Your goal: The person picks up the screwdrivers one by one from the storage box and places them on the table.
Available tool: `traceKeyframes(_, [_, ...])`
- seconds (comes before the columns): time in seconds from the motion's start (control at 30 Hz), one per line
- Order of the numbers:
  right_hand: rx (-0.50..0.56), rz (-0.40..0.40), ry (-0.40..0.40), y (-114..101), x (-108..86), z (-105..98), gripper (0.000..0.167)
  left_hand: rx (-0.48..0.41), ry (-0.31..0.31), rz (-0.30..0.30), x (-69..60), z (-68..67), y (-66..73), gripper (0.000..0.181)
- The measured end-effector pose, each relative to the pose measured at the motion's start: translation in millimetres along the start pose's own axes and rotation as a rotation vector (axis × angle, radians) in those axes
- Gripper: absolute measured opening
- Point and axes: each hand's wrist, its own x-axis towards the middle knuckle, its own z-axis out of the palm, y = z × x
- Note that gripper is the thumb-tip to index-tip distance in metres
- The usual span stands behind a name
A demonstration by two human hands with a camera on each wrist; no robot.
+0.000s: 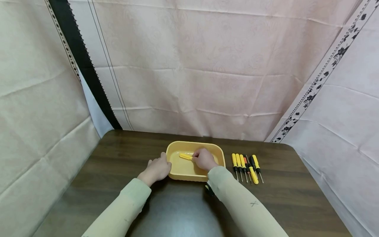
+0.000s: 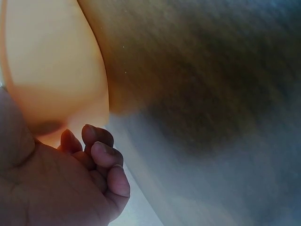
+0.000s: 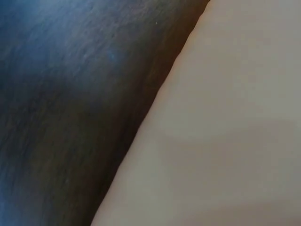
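Note:
A shallow yellow plastic tray [image 1: 186, 178] stands on the table in the head view. My left hand [image 1: 157, 168] is at its left side, thumb by the rim and curled fingers outside against the wall. In the left wrist view, these fingers [image 2: 107, 155] show close to the tray's wall [image 2: 56, 56]. Inside the tray, my right hand [image 1: 205, 159] pinches a screwdriver [image 1: 185, 156] by its yellow handle. The handle points left; the hand hides the rest. The right wrist view shows only the tray's outer wall [image 3: 225, 113] and the table, no fingers.
Right of the tray lie several screwdrivers [image 1: 238, 161] side by side, mostly yellow-handled, one red and black. One among them, a yellow-handled screwdriver [image 1: 253, 175], points the other way. The dark wooden table [image 1: 118, 164] ends at a hanging pale cloth [image 1: 189, 82] behind.

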Motion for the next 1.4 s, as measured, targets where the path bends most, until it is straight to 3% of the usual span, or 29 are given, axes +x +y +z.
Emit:
traceKeyframes(0.37, [-0.044,-0.007,-0.052,6,-6.6,-10,0.007,0.011,0.003,0.007,2.6,0.6,-1.2,0.052])
traceKeyframes(0.6, [-0.034,-0.004,-0.028,-3,-6.4,2,0.010,-0.012,-0.011,0.009,0.8,1.6,-0.9,0.054])
traceKeyframes(1.03, [-0.267,-0.090,-0.071,-17,-6.2,2,0.015,0.002,0.013,0.026,2.0,1.4,-2.4,0.053])
traceKeyframes(1.4, [-0.166,-0.086,-0.095,-9,-7.6,3,0.008,0.002,0.016,0.016,1.2,0.8,-2.8,0.055])
